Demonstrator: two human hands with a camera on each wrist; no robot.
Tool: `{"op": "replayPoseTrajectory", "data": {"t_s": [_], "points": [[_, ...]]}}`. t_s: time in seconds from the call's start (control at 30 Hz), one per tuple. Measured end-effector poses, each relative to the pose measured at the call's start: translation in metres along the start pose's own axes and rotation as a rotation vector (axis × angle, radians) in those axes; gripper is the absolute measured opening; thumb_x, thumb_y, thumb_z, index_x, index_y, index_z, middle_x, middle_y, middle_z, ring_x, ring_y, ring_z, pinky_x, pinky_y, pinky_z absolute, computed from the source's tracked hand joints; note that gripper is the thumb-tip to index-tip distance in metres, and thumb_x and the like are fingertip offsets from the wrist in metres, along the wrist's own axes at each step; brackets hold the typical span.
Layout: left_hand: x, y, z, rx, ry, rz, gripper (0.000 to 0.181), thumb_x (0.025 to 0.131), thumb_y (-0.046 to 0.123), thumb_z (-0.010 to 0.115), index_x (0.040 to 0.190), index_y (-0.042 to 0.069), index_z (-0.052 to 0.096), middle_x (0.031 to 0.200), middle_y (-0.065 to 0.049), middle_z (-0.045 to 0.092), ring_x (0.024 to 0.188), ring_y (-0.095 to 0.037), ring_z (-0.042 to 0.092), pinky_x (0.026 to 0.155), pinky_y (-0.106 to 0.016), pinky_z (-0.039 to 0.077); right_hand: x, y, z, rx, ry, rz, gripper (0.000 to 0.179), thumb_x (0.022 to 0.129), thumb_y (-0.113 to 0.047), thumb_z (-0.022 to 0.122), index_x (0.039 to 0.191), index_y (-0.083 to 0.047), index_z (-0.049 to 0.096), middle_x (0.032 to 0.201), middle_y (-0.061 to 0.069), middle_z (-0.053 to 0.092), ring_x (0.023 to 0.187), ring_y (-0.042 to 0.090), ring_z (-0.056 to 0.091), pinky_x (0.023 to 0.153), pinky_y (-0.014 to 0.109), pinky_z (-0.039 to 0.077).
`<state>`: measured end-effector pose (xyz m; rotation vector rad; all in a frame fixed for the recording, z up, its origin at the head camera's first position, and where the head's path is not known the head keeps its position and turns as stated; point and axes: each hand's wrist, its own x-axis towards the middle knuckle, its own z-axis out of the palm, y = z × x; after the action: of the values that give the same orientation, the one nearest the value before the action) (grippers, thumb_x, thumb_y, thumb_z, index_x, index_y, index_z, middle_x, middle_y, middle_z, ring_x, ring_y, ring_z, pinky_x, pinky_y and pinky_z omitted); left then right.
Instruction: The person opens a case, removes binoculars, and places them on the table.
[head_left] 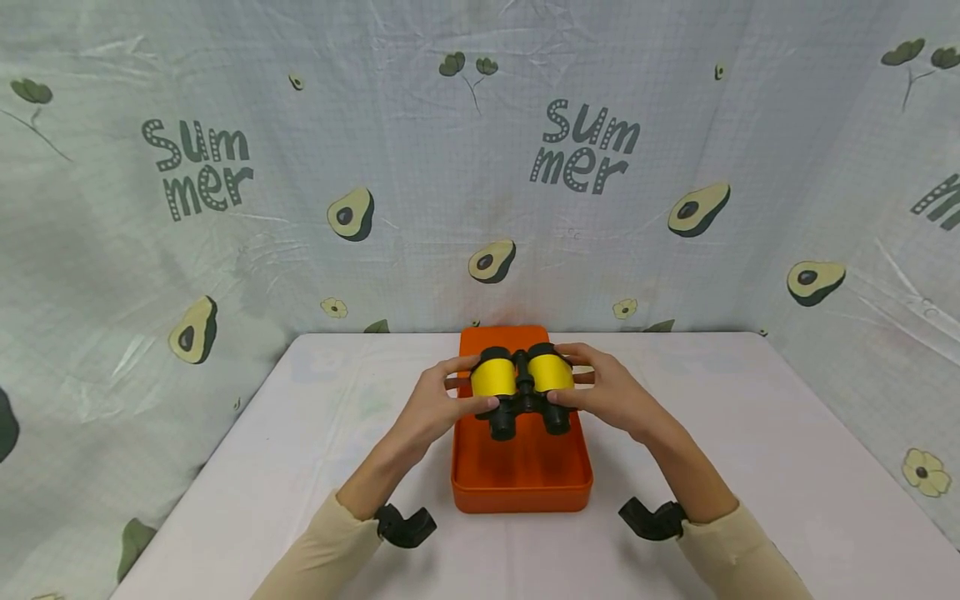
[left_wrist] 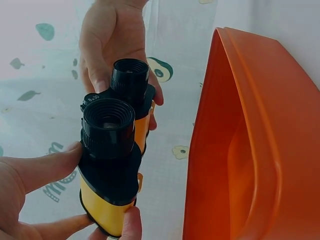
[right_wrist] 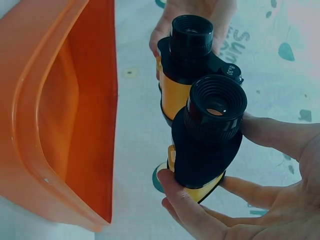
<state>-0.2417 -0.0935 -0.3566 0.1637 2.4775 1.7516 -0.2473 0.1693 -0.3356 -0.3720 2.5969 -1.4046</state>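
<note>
Both hands hold a pair of yellow and black binoculars above an orange bin. My left hand grips the left barrel, thumb near the eyepiece end and fingers round the yellow body. On the other barrel, my right hand holds in the same way. The eyepieces point toward me; in the left wrist view the near black eyepiece shows its ribbed cup. A marking reading 8x30 is visible on the black centre part in the right wrist view. The bin's open interior lies beneath the binoculars.
The bin stands on a white table. Behind and beside the table hangs a pale sheet printed with avocados and lettering. Black wrist mounts sit on both forearms near beige sleeves.
</note>
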Motion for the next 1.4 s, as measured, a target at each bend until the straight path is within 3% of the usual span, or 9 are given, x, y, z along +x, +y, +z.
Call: {"op": "replayPoseTrajectory", "data": {"t_s": [0.63, 0.9, 1.07, 1.27, 1.4], "points": [[-0.002, 0.0, 0.004, 0.036, 0.031, 0.047, 0.071, 0.085, 0.028, 0.086, 0.149, 0.02, 0.056, 0.155, -0.007, 0.049, 0.138, -0.031, 0.049, 0.109, -0.056, 0.049, -0.002, 0.002, -0.009, -0.016, -0.007, -0.015, 0.078, 0.093, -0.032, 0.076, 0.158, -0.01, 0.039, 0.162, 0.021, 0.039, 0.143, 0.05, 0.044, 0.107, 0.062, 0.05], [-0.002, 0.008, 0.006, 0.026, 0.047, 0.052, 0.07, 0.084, 0.029, 0.087, 0.147, 0.023, 0.058, 0.151, -0.004, 0.052, 0.137, -0.029, 0.053, 0.108, -0.053, 0.051, -0.004, 0.004, -0.016, -0.019, 0.008, -0.055, 0.078, 0.093, -0.034, 0.077, 0.157, -0.01, 0.041, 0.16, 0.023, 0.042, 0.141, 0.051, 0.046, 0.105, 0.062, 0.051], [0.004, 0.015, 0.008, 0.038, 0.018, 0.069, 0.071, 0.084, 0.029, 0.087, 0.148, 0.023, 0.057, 0.155, -0.004, 0.049, 0.14, -0.03, 0.051, 0.112, -0.053, 0.049, -0.006, 0.005, -0.024, -0.007, 0.019, -0.044, 0.077, 0.093, -0.033, 0.077, 0.157, -0.01, 0.04, 0.161, 0.023, 0.04, 0.142, 0.051, 0.045, 0.106, 0.063, 0.051], [0.017, 0.029, 0.011, 0.053, -0.007, 0.12, 0.072, 0.083, 0.027, 0.088, 0.147, 0.017, 0.057, 0.149, -0.005, 0.057, 0.134, -0.029, 0.057, 0.107, -0.051, 0.053, -0.003, 0.003, -0.04, -0.023, 0.026, -0.038, 0.078, 0.094, -0.034, 0.076, 0.158, -0.011, 0.038, 0.162, 0.023, 0.038, 0.143, 0.05, 0.044, 0.109, 0.063, 0.048], [0.026, 0.039, 0.014, 0.038, -0.029, 0.113, 0.075, 0.083, 0.026, 0.088, 0.15, 0.014, 0.054, 0.148, -0.008, 0.058, 0.135, -0.029, 0.057, 0.107, -0.048, 0.054, 0.002, 0.0, -0.053, -0.03, 0.021, -0.052, 0.078, 0.095, -0.032, 0.075, 0.158, -0.01, 0.037, 0.163, 0.023, 0.037, 0.143, 0.051, 0.043, 0.109, 0.063, 0.048]]}}
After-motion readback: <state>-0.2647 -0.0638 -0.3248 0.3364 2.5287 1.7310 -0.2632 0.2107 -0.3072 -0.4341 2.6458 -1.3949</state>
